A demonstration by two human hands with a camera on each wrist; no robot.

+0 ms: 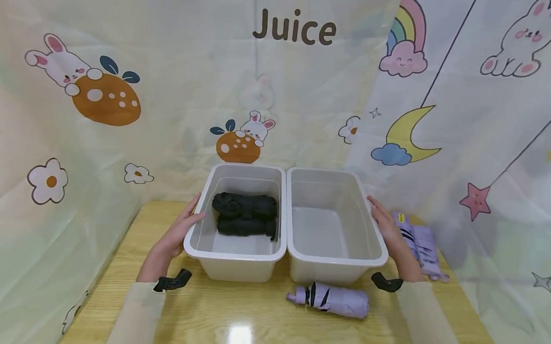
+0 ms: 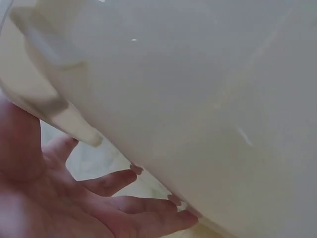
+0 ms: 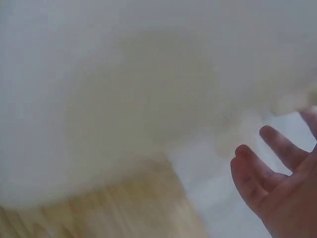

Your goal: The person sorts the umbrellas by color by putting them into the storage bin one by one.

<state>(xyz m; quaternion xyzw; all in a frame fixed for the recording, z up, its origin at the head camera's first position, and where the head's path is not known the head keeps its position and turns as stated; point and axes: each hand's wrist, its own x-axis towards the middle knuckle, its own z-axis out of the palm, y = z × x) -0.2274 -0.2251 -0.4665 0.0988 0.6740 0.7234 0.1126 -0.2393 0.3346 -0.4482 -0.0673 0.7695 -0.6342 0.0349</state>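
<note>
Two light grey plastic bins stand side by side: the left bin (image 1: 238,268) has two black folded umbrellas (image 1: 246,227) lying in it, and the right bin (image 1: 328,271) shows its bare floor. My left hand (image 1: 177,234) is at the left bin's outer side, thumb by the rim. In the left wrist view its straight, spread fingers (image 2: 143,208) touch the bin's wall. At the right bin's outer side is my right hand (image 1: 392,237); its extended fingers (image 3: 255,171) show near the wall in the right wrist view. A purple folded umbrella (image 1: 343,301) lies in front of the right bin.
Two more purple folded umbrellas (image 1: 426,249) lie at the table's right, partly hidden by my right hand. The wooden table (image 1: 200,315) is bordered at back and sides by printed cloth (image 1: 181,92). Both bins stand close to the rear cloth.
</note>
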